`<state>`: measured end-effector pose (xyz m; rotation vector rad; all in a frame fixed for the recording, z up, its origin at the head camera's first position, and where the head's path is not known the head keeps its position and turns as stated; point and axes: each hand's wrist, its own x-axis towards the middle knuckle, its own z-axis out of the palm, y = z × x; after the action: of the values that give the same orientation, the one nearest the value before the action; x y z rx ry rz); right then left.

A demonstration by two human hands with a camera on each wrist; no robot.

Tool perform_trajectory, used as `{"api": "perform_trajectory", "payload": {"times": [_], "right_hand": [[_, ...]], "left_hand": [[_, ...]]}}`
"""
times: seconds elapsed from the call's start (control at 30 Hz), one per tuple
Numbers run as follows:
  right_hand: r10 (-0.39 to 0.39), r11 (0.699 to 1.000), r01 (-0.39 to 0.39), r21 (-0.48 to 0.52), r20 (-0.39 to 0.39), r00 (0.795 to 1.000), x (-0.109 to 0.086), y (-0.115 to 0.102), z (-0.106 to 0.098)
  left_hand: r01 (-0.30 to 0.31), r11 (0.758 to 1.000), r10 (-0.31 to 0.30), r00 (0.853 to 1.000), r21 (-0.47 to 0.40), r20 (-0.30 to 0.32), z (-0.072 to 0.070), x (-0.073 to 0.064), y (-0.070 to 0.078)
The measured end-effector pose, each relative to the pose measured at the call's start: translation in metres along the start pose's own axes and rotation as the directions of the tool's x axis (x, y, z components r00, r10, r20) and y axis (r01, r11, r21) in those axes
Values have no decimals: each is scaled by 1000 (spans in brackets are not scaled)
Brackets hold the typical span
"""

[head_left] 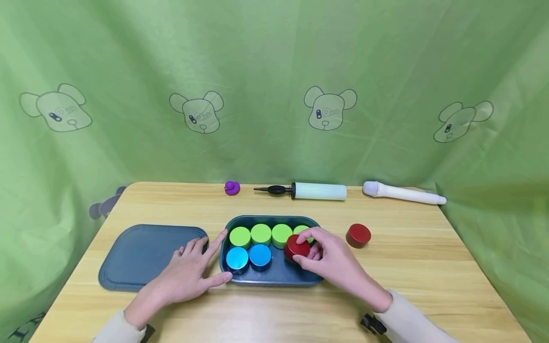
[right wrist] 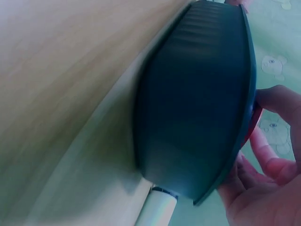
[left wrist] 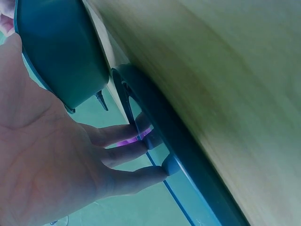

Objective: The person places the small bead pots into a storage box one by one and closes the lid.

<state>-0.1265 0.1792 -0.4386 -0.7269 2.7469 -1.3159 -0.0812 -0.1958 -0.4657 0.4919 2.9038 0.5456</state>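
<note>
A dark blue-grey box (head_left: 279,282) stands on the table. Several green cylinders (head_left: 261,234) line its far side, with two blue cylinders (head_left: 237,258) at the near left. My right hand (head_left: 332,255) grips a red cylinder (head_left: 297,247) over the box's right part; its lower edge is hidden, so I cannot tell whether it touches the floor. In the right wrist view, the box wall (right wrist: 195,103) hides most of that cylinder. My left hand (head_left: 188,274) lies spread at the box's left end, thumb and index finger at the rim, other fingertips at the dark lid (head_left: 141,257).
A second red cylinder (head_left: 358,236) lies right of the box. Along the table's back edge are a purple duck (head_left: 232,188), a hand pump (head_left: 319,191) and a white microphone-shaped stick (head_left: 405,193). Green cloth (head_left: 274,57) hangs behind and at the sides.
</note>
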Motion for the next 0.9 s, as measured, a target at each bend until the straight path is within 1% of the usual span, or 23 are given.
{"api": "perform_trajectory", "payload": {"times": [0.13,0.27,0.57,0.7,0.77,0.9], "right_hand": [[26,999,-26,-43,12,1000,4,-4,9],[32,994,-29,-102,27,999,6,-6,19],[21,976,-9,-216,50,999,12,-8,35],[9,964,3,-266,45,999,13,-11,39],[9,959,4,-282,43,999,13,-12,41],[18,958,-3,-286,48,999,12,-13,43]], "left_hand": [[-1,1000,1,1000,1,-3,0,0,-1],[-2,1000,2,1000,0,-4,0,0,-1],[-3,1000,3,1000,1,-6,2,1,-2],[-6,1000,6,1000,2,-7,1,1,-2],[-8,1000,8,1000,3,-8,1,1,-2],[-9,1000,9,1000,4,-9,1,1,-2]]}}
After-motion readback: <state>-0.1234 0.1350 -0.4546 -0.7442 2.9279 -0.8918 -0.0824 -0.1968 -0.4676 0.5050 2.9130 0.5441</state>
